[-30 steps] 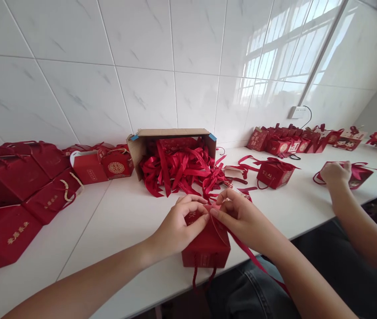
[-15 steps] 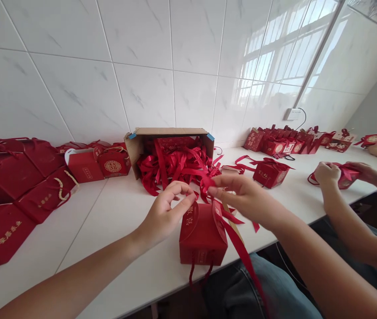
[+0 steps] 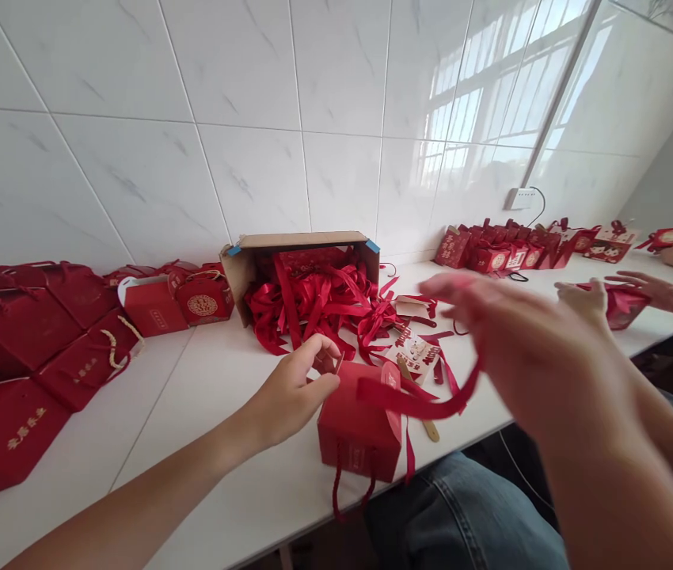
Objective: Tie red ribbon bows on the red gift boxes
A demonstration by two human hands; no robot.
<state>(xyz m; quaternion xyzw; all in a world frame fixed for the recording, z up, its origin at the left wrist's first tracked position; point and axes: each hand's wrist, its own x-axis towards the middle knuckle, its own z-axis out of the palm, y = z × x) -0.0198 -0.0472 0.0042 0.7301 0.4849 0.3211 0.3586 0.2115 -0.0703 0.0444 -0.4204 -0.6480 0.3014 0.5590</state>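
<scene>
A small red gift box (image 3: 357, 427) stands near the table's front edge, its two red cord handles hanging over that edge. My left hand (image 3: 304, 388) is at the box's upper left, thumb and fingers curled round its top flap. To the right and above the box, my right hand (image 3: 503, 340) is smeared by motion. A red ribbon (image 3: 425, 408) curves from over the box top up to that hand, which grips it; the fingertips are blurred. Another ribbon strand dangles along the box's right side.
An open cardboard carton (image 3: 238, 285) spills red ribbons (image 3: 313, 297) toward me. Beside them lie a printed card (image 3: 413, 354) and a gold strip (image 3: 430, 430). Red boxes (image 3: 28, 340) are stacked left; more boxes (image 3: 508, 249) line the wall. Co-workers' hands (image 3: 651, 289) work at right.
My right hand has swung right and toward me from the box top, drawing the ribbon across. My left hand stays at the flap. The red box behind on the right is now hidden by my arm.
</scene>
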